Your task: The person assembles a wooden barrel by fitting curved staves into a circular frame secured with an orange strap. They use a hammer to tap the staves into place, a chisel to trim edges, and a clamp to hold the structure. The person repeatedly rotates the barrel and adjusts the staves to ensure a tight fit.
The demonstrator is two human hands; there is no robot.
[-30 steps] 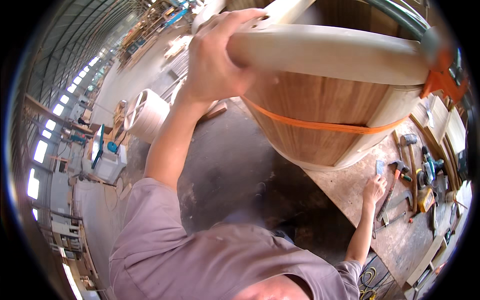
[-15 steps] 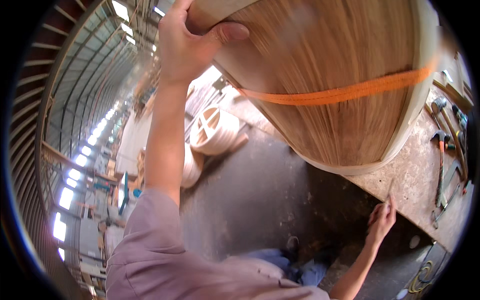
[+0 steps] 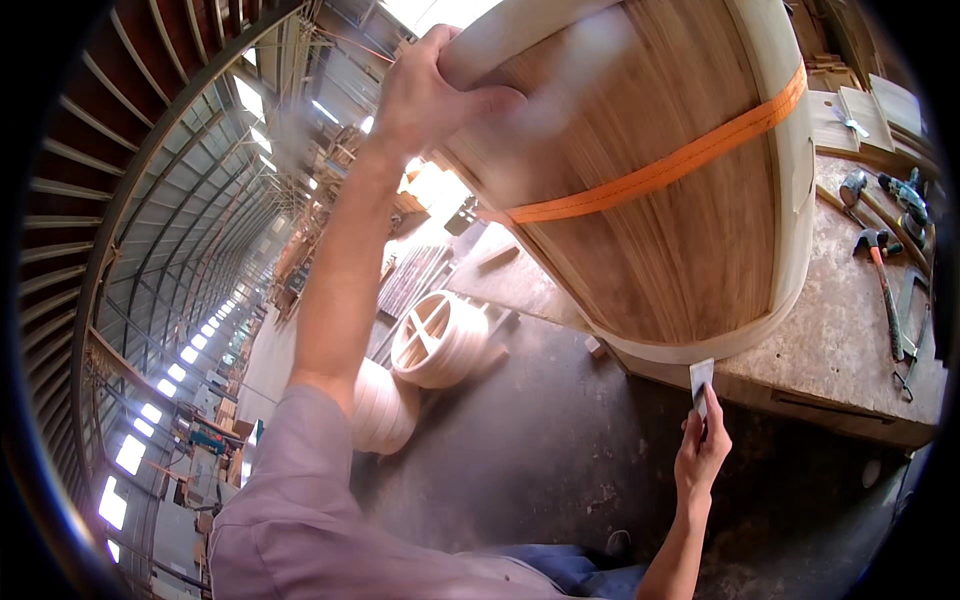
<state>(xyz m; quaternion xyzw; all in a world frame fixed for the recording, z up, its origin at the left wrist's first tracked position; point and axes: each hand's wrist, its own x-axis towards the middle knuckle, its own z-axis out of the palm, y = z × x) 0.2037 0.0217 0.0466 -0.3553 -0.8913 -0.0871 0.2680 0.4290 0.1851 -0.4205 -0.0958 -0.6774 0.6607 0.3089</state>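
Note:
A large curved wooden shell, brown-grained with a pale rim, stands on the workbench. An orange strap runs across it. At its upper left, my left hand grips the pale edge, thumb over the face and the other fingers partly hidden behind. Low on the right, my right hand is closed around a flat grey metal scraper held upright. The scraper's tip is by the shell's lower rim and the bench's front edge; I cannot tell whether it touches.
At the bench's right lie an orange-handled hammer, a teal power tool and other hand tools. Pale boards rest behind them. Round wooden frames with cross braces sit left of the bench, above the dark floor.
My right hand has moved left and brought the scraper up near the shell's lower rim. The view has shifted, and my left hand keeps its hold on the shell's edge.

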